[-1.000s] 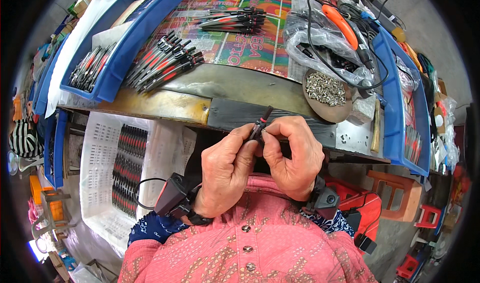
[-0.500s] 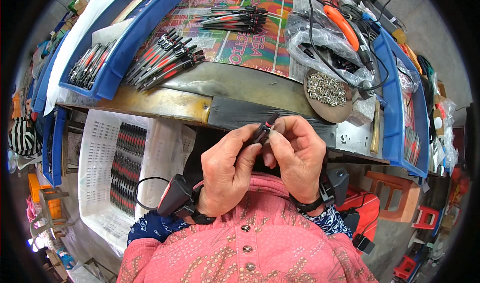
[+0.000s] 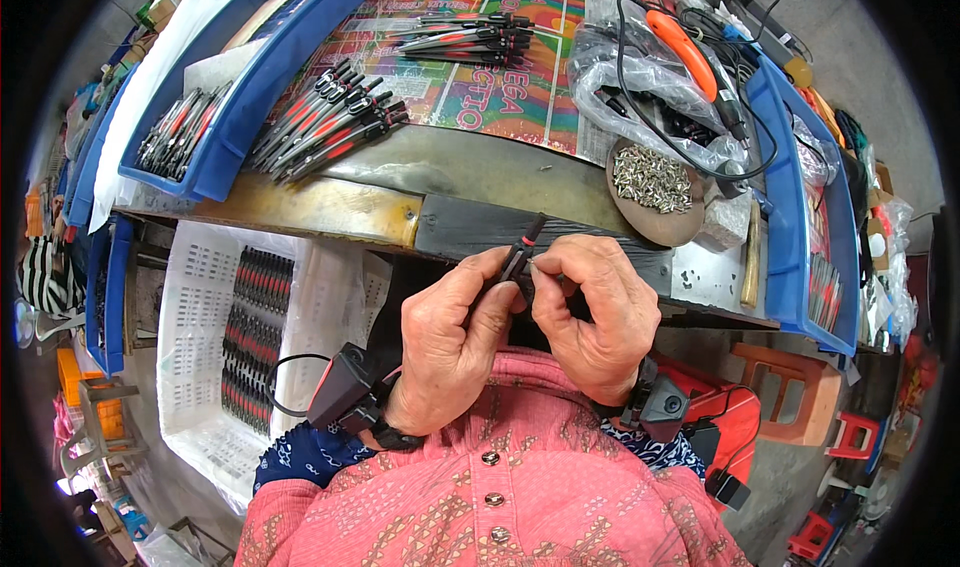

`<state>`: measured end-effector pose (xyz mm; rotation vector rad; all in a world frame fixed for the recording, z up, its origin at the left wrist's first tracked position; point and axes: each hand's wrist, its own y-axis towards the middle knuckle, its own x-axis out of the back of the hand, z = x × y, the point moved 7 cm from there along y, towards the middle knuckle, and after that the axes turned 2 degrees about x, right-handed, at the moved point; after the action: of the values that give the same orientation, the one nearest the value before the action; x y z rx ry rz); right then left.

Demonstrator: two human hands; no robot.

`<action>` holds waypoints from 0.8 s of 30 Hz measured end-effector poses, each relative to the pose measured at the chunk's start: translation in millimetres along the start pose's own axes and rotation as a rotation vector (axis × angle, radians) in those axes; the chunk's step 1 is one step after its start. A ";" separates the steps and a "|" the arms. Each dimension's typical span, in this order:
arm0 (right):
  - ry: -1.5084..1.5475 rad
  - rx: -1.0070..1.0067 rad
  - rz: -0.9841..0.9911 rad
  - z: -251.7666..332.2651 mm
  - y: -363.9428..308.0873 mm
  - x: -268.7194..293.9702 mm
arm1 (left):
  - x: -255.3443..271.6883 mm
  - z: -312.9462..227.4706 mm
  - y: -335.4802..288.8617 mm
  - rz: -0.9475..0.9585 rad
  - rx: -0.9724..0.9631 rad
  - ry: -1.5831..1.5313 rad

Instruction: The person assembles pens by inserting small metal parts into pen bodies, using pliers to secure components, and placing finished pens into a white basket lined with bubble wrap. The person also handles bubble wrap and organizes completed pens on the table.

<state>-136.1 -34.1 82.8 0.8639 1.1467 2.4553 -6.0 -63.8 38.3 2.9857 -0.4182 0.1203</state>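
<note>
A dark pen-like piece with a pink-red ring (image 3: 529, 240) points up and away between the fingertips of my left hand (image 3: 445, 342), which is closed around its lower part. Against its right side, my right hand (image 3: 600, 317) has thumb and forefinger drawn together. Whatever those fingertips pinch, if anything, is hidden or too small to name. Both hands are over my lap, just before the bench edge. A fanned pile of black, grey and red pens (image 3: 330, 127) lies on the bench at left, and a second pen pile (image 3: 470, 39) lies farther back.
On the bench, a round dish (image 3: 665, 229) holds small metal parts, beside an orange-handled electric tool (image 3: 685, 55) on clear plastic bags. Blue bins stand at left (image 3: 225, 157) and right (image 3: 790, 257). Below left, a white basket (image 3: 185, 367) holds rows of pens.
My right hand has shifted slightly right and its fingers now sit lower on the dark piece. More of that piece's tip shows, and it stands a little higher. My left hand keeps its grip.
</note>
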 end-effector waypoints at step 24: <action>0.211 -0.322 0.134 -20.2 -13.6 -1.7 | -0.8 -3.4 1.2 0.452 0.344 -0.554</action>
<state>-147.4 -38.3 61.5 0.6160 0.7400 2.7907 -7.3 -64.3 41.7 3.1494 -1.2397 -0.6731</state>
